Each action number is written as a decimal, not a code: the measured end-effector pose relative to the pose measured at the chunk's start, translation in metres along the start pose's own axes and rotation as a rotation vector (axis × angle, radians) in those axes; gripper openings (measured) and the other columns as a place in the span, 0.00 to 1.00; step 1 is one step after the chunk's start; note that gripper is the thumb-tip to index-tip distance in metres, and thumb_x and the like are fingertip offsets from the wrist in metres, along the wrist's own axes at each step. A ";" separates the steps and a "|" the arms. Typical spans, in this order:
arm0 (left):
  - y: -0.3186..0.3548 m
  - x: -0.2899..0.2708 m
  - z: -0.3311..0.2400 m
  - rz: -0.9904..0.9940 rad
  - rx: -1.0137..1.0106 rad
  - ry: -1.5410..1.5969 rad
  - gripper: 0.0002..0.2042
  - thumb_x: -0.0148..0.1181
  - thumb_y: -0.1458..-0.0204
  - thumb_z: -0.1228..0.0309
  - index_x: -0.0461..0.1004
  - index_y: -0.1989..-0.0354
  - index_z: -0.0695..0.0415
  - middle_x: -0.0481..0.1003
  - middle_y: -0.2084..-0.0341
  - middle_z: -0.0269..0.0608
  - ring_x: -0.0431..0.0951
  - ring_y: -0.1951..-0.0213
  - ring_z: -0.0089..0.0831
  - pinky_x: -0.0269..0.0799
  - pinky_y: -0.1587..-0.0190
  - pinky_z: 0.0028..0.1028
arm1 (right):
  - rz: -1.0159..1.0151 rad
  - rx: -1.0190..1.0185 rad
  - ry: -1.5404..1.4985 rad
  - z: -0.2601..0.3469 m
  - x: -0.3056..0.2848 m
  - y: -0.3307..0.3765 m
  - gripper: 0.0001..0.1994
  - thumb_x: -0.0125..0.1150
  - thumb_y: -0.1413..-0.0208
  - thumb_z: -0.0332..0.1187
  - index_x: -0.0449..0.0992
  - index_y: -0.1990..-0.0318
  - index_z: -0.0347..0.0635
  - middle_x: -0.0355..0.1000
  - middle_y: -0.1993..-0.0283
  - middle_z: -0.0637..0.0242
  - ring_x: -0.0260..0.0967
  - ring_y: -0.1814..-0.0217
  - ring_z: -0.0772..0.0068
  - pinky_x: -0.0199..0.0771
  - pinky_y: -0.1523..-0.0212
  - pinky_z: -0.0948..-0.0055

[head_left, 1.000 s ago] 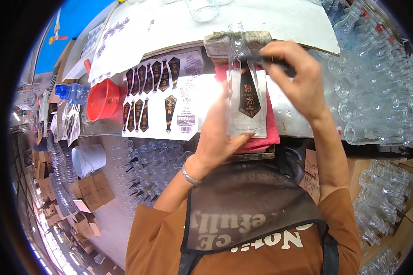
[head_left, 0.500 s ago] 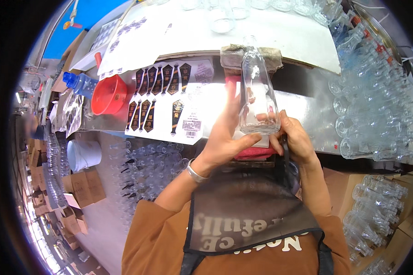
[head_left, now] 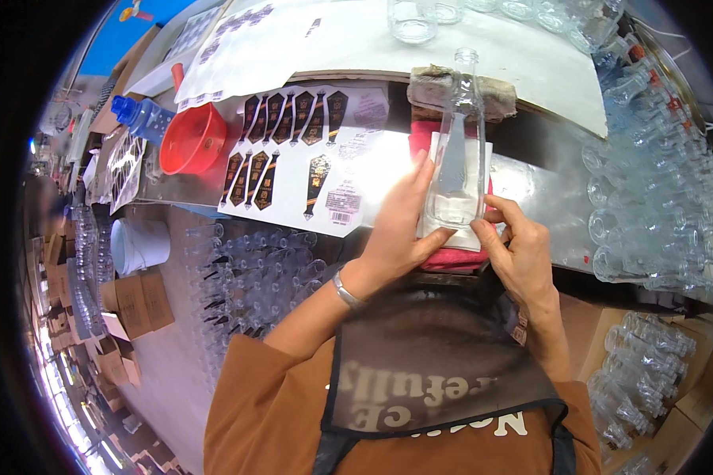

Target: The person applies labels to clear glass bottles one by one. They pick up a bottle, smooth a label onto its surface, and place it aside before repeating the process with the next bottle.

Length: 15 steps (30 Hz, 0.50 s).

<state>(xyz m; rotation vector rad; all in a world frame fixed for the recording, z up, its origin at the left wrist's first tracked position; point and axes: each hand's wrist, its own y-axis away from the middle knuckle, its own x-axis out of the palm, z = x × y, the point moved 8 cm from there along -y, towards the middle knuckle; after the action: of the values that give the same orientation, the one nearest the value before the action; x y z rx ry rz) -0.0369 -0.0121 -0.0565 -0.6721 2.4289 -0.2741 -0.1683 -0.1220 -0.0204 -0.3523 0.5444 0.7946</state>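
A clear glass bottle (head_left: 469,190) lies in front of me, neck pointing away, over a white cloth pad (head_left: 440,233) on a red cloth (head_left: 461,260). A grey-blue, tie-shaped patch (head_left: 453,158) shows in its body; I cannot tell which side of the glass it is on. My left hand (head_left: 400,226) is closed along the bottle's left side, its thumb at the base. At the lower right corner my right hand (head_left: 521,245) grips the bottle's edge between thumb and bent fingers. A rolled beige cloth (head_left: 432,93) lies under the neck.
Left on the metal table are a sheet of black tie-shaped labels (head_left: 293,214), a red plastic basin (head_left: 194,141) and a blue-capped bottle (head_left: 141,117). Many glass bottles (head_left: 626,214) crowd the right side. More stand in a cardboard box (head_left: 642,372) and at lower left (head_left: 265,277).
The bottle has turned and come down flatter onto the pad, and the grey-blue patch now shows in it. My right hand has moved from beneath the base to its right edge; the dark strip there is gone.
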 end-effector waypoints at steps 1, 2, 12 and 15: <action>0.003 -0.004 0.001 0.002 0.005 -0.031 0.44 0.72 0.54 0.70 0.54 0.28 0.64 0.56 0.31 0.65 0.61 0.33 0.58 0.56 0.31 0.42 | -0.006 0.022 0.016 -0.002 -0.002 0.000 0.15 0.66 0.44 0.30 0.77 0.51 0.34 0.80 0.68 0.55 0.74 0.79 0.63 0.72 0.74 0.67; 0.008 -0.009 0.004 0.004 0.009 -0.062 0.43 0.72 0.54 0.69 0.56 0.29 0.64 0.57 0.31 0.65 0.61 0.33 0.58 0.56 0.31 0.42 | -0.011 0.043 0.032 -0.004 -0.006 0.001 0.15 0.66 0.44 0.30 0.77 0.50 0.34 0.80 0.68 0.55 0.73 0.80 0.65 0.72 0.74 0.68; 0.099 -0.090 0.074 0.031 -0.034 -0.650 0.35 0.73 0.53 0.65 0.68 0.34 0.51 0.52 0.27 0.57 0.52 0.27 0.54 0.41 0.28 0.56 | -0.049 0.110 -0.133 -0.041 -0.008 0.015 0.15 0.65 0.40 0.29 0.77 0.47 0.32 0.78 0.70 0.66 0.64 0.78 0.86 0.65 0.75 0.80; 0.095 -0.082 0.076 0.007 0.006 -0.667 0.24 0.69 0.51 0.72 0.76 0.43 0.51 0.61 0.31 0.52 0.58 0.29 0.51 0.46 0.28 0.53 | -0.043 0.089 -0.099 -0.032 -0.007 0.013 0.14 0.66 0.41 0.29 0.78 0.49 0.34 0.78 0.70 0.66 0.63 0.78 0.86 0.64 0.76 0.80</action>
<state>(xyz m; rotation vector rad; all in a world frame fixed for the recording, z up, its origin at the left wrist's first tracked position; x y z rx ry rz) 0.0271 0.1085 -0.1089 -0.6277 1.7905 -0.0380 -0.1929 -0.1330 -0.0429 -0.2407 0.4767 0.7402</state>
